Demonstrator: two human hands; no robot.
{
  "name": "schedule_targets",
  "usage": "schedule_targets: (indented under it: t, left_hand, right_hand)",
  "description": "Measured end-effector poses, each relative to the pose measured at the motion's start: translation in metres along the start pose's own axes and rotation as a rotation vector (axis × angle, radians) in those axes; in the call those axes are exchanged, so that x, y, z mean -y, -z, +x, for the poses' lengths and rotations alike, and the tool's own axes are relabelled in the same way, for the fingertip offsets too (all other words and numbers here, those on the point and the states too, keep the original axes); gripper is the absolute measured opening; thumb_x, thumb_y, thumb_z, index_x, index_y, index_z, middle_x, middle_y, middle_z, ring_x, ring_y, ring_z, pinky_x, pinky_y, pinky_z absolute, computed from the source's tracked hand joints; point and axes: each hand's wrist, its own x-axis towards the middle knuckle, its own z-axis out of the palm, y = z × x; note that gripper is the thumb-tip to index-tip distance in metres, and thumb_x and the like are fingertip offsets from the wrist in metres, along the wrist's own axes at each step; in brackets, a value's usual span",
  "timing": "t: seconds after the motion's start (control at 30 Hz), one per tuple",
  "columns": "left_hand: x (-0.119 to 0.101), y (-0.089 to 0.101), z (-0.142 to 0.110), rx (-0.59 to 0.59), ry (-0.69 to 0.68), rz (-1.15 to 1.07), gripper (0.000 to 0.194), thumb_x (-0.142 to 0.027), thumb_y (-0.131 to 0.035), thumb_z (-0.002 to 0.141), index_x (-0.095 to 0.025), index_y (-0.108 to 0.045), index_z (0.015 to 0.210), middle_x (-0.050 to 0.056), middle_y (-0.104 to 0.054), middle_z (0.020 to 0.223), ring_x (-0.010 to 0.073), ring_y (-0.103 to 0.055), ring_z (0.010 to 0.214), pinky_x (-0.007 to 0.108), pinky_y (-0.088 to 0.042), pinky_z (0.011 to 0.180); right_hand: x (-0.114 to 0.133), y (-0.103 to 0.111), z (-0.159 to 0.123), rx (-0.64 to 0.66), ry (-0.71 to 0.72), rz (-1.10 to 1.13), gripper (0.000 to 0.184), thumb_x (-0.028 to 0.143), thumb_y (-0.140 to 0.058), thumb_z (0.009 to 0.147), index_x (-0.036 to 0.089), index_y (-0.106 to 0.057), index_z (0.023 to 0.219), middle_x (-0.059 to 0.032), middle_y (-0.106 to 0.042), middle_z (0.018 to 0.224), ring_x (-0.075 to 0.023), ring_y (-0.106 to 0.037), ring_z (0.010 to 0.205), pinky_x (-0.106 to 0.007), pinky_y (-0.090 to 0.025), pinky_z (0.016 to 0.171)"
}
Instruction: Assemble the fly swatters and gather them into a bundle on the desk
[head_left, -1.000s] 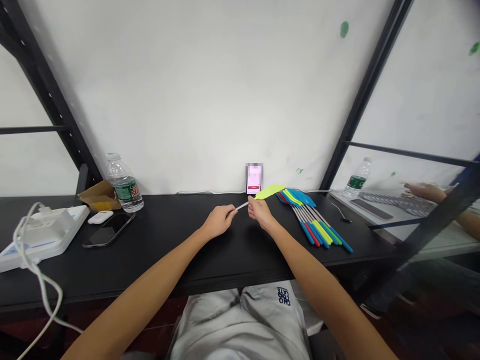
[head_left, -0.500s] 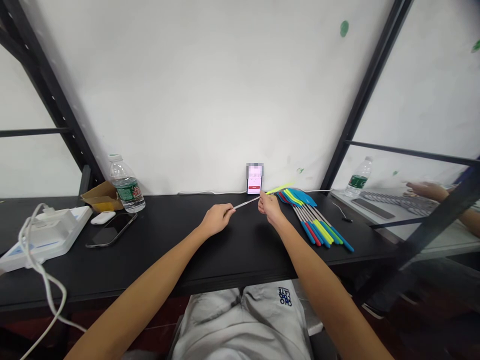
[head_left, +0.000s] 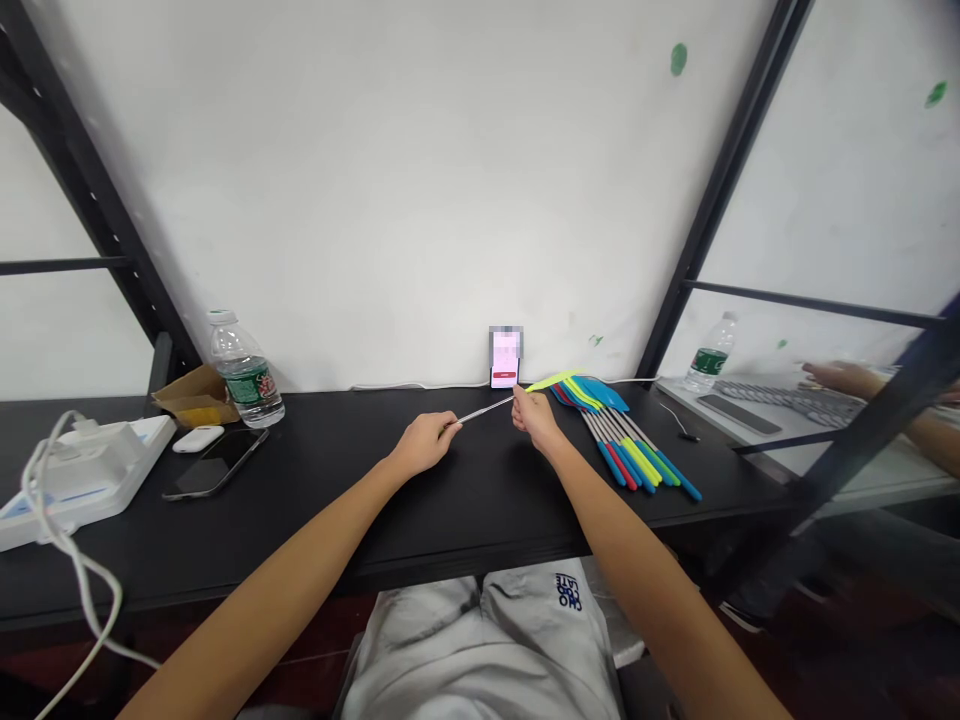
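Observation:
A yellow-green fly swatter [head_left: 551, 381] with a thin metal rod is held between my two hands above the table. My left hand [head_left: 426, 443] is closed around the handle end, and its grip is hidden in the fingers. Close to the yellow-green head, my right hand [head_left: 534, 415] pinches the rod. Right of that hand, a fanned row of several fly swatters [head_left: 619, 425] lies on the black table [head_left: 480, 500], with blue, red, yellow and green grips towards me.
A lit phone [head_left: 505, 358] leans against the wall behind my hands. At left are a water bottle [head_left: 251, 375], an open cardboard box [head_left: 196, 393], a white earphone case [head_left: 198, 439], a dark phone [head_left: 216, 465] and a power strip [head_left: 90, 480]. Another person's hand [head_left: 844, 378] shows beyond the frame at right.
The swatter's yellow-green head has turned slightly and shows more of its flat side. Both hands keep their hold with little movement. The view has shifted a little.

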Motion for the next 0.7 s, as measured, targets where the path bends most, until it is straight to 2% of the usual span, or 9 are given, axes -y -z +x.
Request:
schedule_targets:
  t: [0.2, 0.37, 0.5, 0.7]
  left_hand:
    - [-0.0024, -0.0020, -0.0007, -0.041, 0.034, 0.020, 0.029, -0.038, -0.041, 0.096, -0.021, -0.060, 0.083, 0.002, -0.065, 0.078, 0.0164, -0.058, 0.072, 0.026, -0.036, 0.064]
    - [-0.0033, -0.0021, 0.0002, -0.041, 0.023, 0.011, 0.028, -0.038, -0.043, 0.095, -0.021, -0.061, 0.083, 0.002, -0.066, 0.079, 0.0163, -0.059, 0.073, 0.026, -0.037, 0.065]
    - [-0.0043, -0.0032, -0.0005, -0.044, 0.016, 0.010, 0.027, -0.037, -0.043, 0.095, -0.021, -0.061, 0.083, 0.002, -0.065, 0.079, 0.0162, -0.059, 0.073, 0.026, -0.038, 0.065]
    - [-0.0050, -0.0052, -0.0023, -0.035, 0.023, 0.011, 0.027, -0.036, -0.042, 0.095, -0.021, -0.060, 0.081, 0.002, -0.065, 0.078, 0.0165, -0.059, 0.072, 0.026, -0.038, 0.065]
  right_hand:
    - [0.0034, -0.0018, -0.0014, -0.072, -0.051, 0.029, 0.047, 0.044, -0.059, 0.086, 0.021, -0.036, 0.053, 0.0068, -0.031, 0.041, -0.0044, -0.027, 0.033, -0.018, -0.017, 0.032]
    - [0.0049, 0.0000, 0.0013, -0.192, -0.028, 0.111, 0.047, 0.050, -0.059, 0.085, 0.022, -0.034, 0.057, 0.0079, -0.030, 0.044, -0.0047, -0.026, 0.034, -0.019, -0.017, 0.031]
    - [0.0016, -0.0004, 0.0044, -0.273, -0.032, 0.162, 0.040, 0.042, -0.060, 0.085, 0.022, -0.036, 0.062, 0.0082, -0.032, 0.048, -0.0045, -0.027, 0.036, -0.018, -0.019, 0.031]
    - [-0.0011, -0.0017, 0.0036, -0.251, -0.017, 0.146, 0.037, 0.032, -0.057, 0.087, 0.022, -0.032, 0.062, 0.0086, -0.029, 0.049, -0.0044, -0.025, 0.038, -0.017, -0.018, 0.031]
